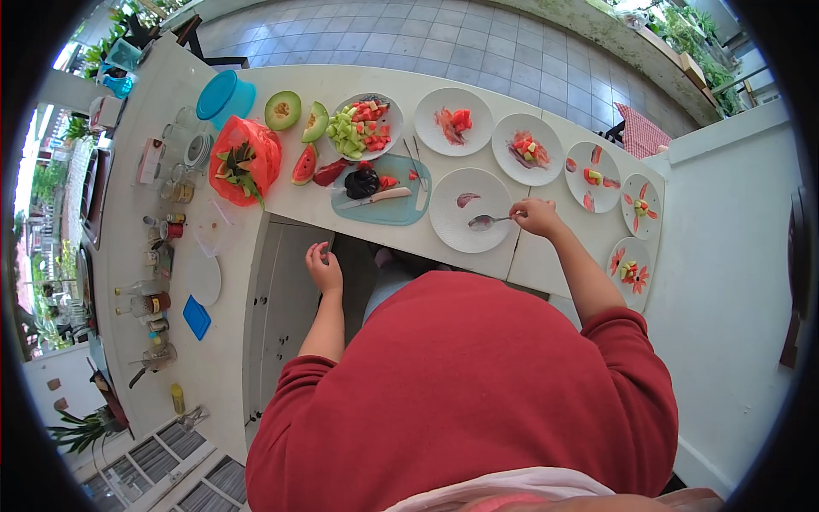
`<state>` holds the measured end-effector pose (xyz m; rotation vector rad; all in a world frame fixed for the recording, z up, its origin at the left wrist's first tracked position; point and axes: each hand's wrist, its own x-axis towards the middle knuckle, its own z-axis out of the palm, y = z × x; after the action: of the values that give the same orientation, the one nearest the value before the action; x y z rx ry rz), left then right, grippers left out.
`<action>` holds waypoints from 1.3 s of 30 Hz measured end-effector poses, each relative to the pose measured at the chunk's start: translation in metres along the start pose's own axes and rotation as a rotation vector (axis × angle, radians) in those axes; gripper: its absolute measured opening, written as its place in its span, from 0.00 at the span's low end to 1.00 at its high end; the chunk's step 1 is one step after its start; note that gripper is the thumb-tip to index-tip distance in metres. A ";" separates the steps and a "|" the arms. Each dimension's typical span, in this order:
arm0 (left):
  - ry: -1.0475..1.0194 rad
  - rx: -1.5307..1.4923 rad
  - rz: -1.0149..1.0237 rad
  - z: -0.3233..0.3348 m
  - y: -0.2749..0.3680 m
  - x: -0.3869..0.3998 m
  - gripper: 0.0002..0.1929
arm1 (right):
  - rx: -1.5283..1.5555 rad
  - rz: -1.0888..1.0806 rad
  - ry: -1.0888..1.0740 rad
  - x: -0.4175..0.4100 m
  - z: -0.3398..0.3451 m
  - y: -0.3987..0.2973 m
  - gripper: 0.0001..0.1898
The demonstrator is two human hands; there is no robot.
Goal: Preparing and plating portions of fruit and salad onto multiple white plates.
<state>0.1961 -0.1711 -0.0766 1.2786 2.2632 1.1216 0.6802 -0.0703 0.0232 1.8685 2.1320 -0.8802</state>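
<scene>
My right hand (537,216) grips the handle of a metal spoon (484,222) over a white plate (448,233). A dark pink smear (468,200) lies on that plate above the spoon's bowl. My left hand (325,269) hangs beside the counter's front edge, its fingers loosely curled and apart, with nothing seen in it. Left of the plate is a teal cutting board (400,214). It bears a knife with a pale handle (391,194), a black plastic bundle (362,184) and red fruit pieces (387,182).
Plates of cut fruit (454,141) run along the counter's right side. A bowl of diced melon (345,131), a halved melon (283,111), a watermelon wedge (305,165) and a red plastic bag of peelings (224,176) stand left. Jars (176,192) line the side counter.
</scene>
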 end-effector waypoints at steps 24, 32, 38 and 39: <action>-0.095 -0.131 0.353 0.041 0.109 0.047 0.10 | 1.447 0.378 -0.222 -0.065 0.093 -0.027 0.09; -0.330 -0.369 0.492 0.057 0.172 0.088 0.10 | 1.526 0.472 -0.094 -0.055 0.113 -0.069 0.12; -0.424 -0.409 0.529 0.046 0.164 0.125 0.08 | 1.572 0.613 0.064 -0.057 0.118 -0.095 0.11; -0.426 -0.396 0.553 0.044 0.158 0.131 0.08 | 1.578 0.618 0.073 -0.055 0.118 -0.097 0.11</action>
<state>0.2417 0.0052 0.0284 1.8032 1.3341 1.2335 0.5702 -0.1832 -0.0145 2.7298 0.3958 -2.6120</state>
